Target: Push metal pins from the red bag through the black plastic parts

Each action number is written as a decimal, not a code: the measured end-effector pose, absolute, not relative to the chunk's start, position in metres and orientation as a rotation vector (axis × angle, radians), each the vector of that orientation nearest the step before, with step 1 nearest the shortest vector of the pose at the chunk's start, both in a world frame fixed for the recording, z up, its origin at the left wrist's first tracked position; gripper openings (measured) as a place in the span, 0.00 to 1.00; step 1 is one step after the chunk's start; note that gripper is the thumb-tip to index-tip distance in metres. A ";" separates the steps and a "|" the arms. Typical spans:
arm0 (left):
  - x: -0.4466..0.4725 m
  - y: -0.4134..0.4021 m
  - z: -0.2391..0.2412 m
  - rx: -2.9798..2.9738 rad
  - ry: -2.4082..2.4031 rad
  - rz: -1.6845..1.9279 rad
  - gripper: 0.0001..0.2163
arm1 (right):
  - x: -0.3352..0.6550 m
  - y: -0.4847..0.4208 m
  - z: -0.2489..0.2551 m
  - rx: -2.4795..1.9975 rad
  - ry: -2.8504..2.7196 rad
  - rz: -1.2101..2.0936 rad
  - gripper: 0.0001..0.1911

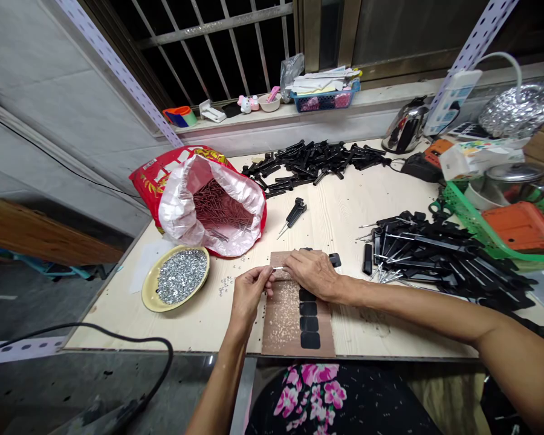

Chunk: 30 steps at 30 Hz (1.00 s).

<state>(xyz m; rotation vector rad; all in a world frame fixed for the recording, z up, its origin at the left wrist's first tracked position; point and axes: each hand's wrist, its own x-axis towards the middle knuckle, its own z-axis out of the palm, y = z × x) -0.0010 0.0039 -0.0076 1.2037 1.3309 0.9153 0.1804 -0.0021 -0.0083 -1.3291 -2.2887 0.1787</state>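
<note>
My left hand [252, 291] is closed in a pinch at the left end of a thin metal rod [278, 268]. Whatever small thing sits between its fingertips is too small to make out. From the right, my right hand [315, 275] reaches across a brown board [276, 335], its fingers closed at the rod's other end and hiding what lies beneath. Several flat black pieces [309, 324] line the board's right side, with pale flecks to their left. A black end [334, 260] sticks out beyond my right hand.
A yellow bowl [147, 296] of small metal washers stands left, by a red sack [147, 181] of brownish screws or nails. Black plastic parts [317, 158] are heaped behind; black pieces with metal rods [453, 254] pile up right, beside a green basket [485, 232]. A kettle [405, 127] stands at the back.
</note>
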 end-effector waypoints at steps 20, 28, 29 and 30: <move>0.003 0.005 -0.006 1.190 1.337 0.883 0.17 | 0.184 -0.002 -0.010 -1.298 -2.391 0.115 0.11; 0.004 0.007 -0.003 1.210 1.341 0.866 0.16 | 0.191 -0.003 -0.003 -1.256 -2.297 0.419 0.09; 0.004 0.007 -0.003 1.221 1.351 0.860 0.16 | 0.191 -0.002 -0.004 -1.262 -2.291 0.436 0.09; 0.004 0.007 -0.004 1.240 1.363 0.855 0.16 | 0.192 -0.001 -0.004 -1.262 -2.272 0.475 0.10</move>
